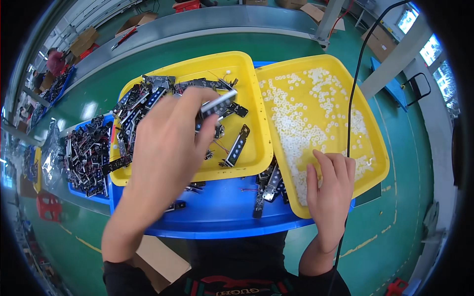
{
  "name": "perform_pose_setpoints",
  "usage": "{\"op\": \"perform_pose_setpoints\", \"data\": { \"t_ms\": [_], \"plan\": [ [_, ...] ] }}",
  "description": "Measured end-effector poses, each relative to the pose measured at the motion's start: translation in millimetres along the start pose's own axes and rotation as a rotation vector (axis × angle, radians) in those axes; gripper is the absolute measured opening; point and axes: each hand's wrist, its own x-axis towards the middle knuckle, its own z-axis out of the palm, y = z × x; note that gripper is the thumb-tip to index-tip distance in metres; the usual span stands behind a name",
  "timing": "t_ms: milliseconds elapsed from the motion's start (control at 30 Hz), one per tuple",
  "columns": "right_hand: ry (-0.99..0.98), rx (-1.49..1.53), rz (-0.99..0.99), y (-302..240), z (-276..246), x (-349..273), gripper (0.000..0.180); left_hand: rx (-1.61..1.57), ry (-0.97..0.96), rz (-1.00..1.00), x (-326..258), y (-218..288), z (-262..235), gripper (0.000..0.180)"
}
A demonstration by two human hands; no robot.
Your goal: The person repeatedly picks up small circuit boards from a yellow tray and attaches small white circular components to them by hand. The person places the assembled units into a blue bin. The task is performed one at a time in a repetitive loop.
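Note:
My left hand (168,130) is raised over the left yellow tray (256,143), closed on a small black module (217,104) with a pale edge and a row of light spots. Motion blurs it a little. Under and around the hand, that tray holds a heap of similar black strip modules with thin wires. One separate strip module (237,146) lies to the right of the heap. My right hand (330,190) rests low over the right yellow tray (377,165), thumb and index fingertip apart, beside many small white rings (296,133). Nothing shows between its fingers.
Both trays sit on a blue bin (222,228), with more modules (269,185) between them. Another blue bin (89,160) at left is heaped with modules. A black cable (351,98) hangs across the right tray. Beyond runs a grey conveyor (212,23); a person (56,61) is far left.

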Motion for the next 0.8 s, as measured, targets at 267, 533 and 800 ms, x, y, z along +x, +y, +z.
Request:
{"op": "perform_pose_setpoints", "data": {
  "t_ms": [267,533,800],
  "plan": [
    [-0.165,-0.067,-0.025,-2,2,2,0.030,0.211,0.087,0.343,9,-23,11,0.015],
    [-0.209,-0.043,-0.026,-2,4,2,0.022,0.231,-0.663,0.616,-76,-10,-12,0.033],
    [-0.235,-0.014,-0.036,4,6,1,0.018,0.540,-0.518,0.692,-87,-26,10,0.038]
  ]
}}
